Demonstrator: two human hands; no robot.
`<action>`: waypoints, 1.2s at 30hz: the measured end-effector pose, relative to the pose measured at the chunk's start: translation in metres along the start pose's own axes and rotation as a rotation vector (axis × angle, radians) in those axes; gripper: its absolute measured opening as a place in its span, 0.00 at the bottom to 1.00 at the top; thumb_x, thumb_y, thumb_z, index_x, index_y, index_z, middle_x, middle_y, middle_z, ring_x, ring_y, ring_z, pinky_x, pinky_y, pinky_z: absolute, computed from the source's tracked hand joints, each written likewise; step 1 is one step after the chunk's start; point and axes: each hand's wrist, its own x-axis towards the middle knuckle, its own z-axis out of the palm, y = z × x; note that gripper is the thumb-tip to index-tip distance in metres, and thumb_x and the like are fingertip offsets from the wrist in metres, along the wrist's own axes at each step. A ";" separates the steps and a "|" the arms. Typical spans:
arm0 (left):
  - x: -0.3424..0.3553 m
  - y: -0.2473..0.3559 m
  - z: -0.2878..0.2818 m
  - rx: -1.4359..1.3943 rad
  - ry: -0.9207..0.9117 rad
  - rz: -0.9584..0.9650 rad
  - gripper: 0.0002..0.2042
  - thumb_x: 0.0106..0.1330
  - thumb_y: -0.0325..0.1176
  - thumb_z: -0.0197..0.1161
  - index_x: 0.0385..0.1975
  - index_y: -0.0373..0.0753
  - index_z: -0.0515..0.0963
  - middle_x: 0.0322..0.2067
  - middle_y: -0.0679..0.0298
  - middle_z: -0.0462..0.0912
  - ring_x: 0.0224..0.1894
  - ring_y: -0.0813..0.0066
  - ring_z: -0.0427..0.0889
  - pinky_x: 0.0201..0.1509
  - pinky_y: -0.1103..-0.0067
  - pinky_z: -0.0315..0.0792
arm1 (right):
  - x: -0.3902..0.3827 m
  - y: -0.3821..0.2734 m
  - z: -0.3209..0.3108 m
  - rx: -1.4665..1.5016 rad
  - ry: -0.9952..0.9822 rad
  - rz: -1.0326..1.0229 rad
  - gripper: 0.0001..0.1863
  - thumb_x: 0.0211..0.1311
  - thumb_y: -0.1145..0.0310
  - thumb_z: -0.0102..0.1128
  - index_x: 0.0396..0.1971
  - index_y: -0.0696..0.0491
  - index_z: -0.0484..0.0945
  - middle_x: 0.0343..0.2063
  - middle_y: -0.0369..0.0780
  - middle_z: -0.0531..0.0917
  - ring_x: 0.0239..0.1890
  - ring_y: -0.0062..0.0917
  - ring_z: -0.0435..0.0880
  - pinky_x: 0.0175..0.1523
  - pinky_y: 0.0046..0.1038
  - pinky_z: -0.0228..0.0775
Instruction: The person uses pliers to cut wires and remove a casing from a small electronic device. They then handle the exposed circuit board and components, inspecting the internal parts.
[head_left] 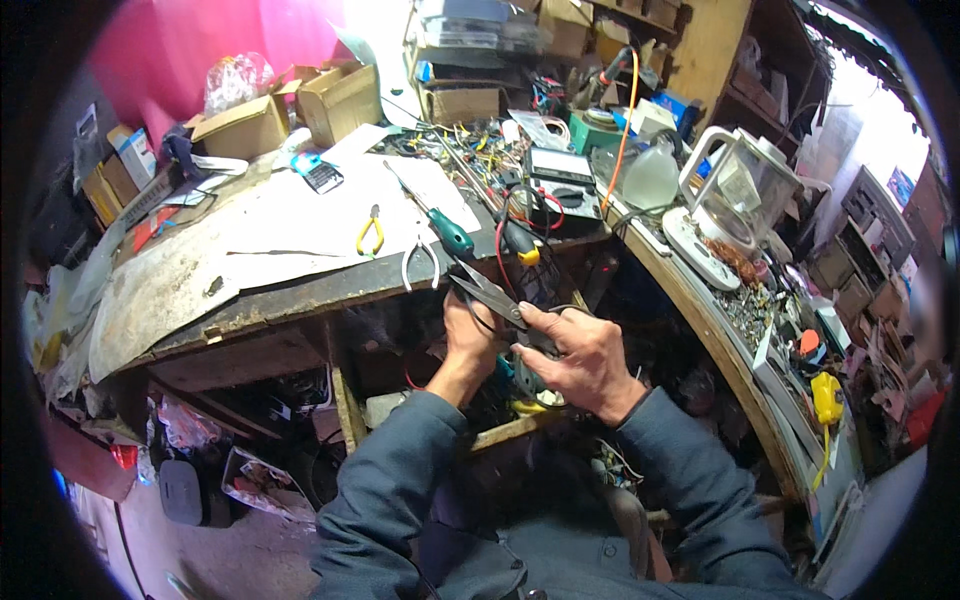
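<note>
My right hand (585, 365) is closed around the handles of dark metal scissors (494, 298). Their blades point up and left, across the top of my left hand (468, 338). That hand is closed too, with a thin black cable (474, 318) looping beside its fingers; its far end is hard to follow. Just beyond, at the bench edge, lie white-handled pliers (421, 262) and a green-handled screwdriver (450, 233). Yellow-handled cutters (370, 234) rest on white paper (310, 225). A black and yellow tool handle (521, 243) is to the right of the screwdriver.
A multimeter (560, 183) with red and black leads stands at the back of the bench. Jumbled wires (470, 150) lie behind it. At right are a clear blender jug (745, 185) and a wooden bench edge (700, 325). An open drawer (515, 432) sits below my hands.
</note>
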 end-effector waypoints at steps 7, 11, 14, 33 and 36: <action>0.002 0.004 -0.016 0.150 -0.115 0.003 0.04 0.65 0.27 0.69 0.35 0.36 0.81 0.28 0.70 0.82 0.29 0.81 0.78 0.32 0.77 0.74 | 0.027 -0.005 -0.019 -0.040 -0.071 0.005 0.25 0.52 0.57 0.76 0.53 0.43 0.86 0.21 0.38 0.79 0.19 0.31 0.80 0.25 0.32 0.72; 0.006 0.009 -0.018 0.225 -0.105 -0.006 0.10 0.63 0.32 0.71 0.40 0.36 0.82 0.31 0.62 0.86 0.33 0.73 0.82 0.38 0.71 0.78 | 0.029 -0.002 -0.016 0.096 -0.094 0.092 0.24 0.52 0.59 0.77 0.52 0.46 0.86 0.22 0.39 0.80 0.20 0.30 0.80 0.26 0.31 0.72; 0.008 0.008 -0.021 0.262 -0.133 -0.044 0.12 0.60 0.34 0.73 0.38 0.35 0.81 0.29 0.63 0.84 0.31 0.72 0.80 0.37 0.70 0.76 | 0.024 0.002 -0.020 0.243 -0.034 0.191 0.24 0.52 0.65 0.77 0.51 0.51 0.86 0.28 0.43 0.86 0.22 0.26 0.82 0.29 0.27 0.75; 0.013 0.005 -0.017 0.174 -0.119 -0.019 0.09 0.62 0.30 0.75 0.31 0.41 0.78 0.23 0.74 0.77 0.22 0.82 0.72 0.26 0.79 0.65 | 0.169 0.061 -0.007 -0.646 -0.050 -0.104 0.10 0.57 0.63 0.70 0.34 0.54 0.84 0.41 0.46 0.84 0.45 0.42 0.83 0.47 0.42 0.77; 0.013 0.004 -0.029 0.213 -0.110 0.009 0.12 0.63 0.29 0.74 0.41 0.38 0.78 0.31 0.71 0.81 0.31 0.81 0.78 0.33 0.79 0.72 | 0.172 0.010 0.007 -0.227 -0.132 -0.364 0.06 0.60 0.67 0.68 0.36 0.51 0.86 0.41 0.42 0.85 0.44 0.40 0.83 0.50 0.40 0.76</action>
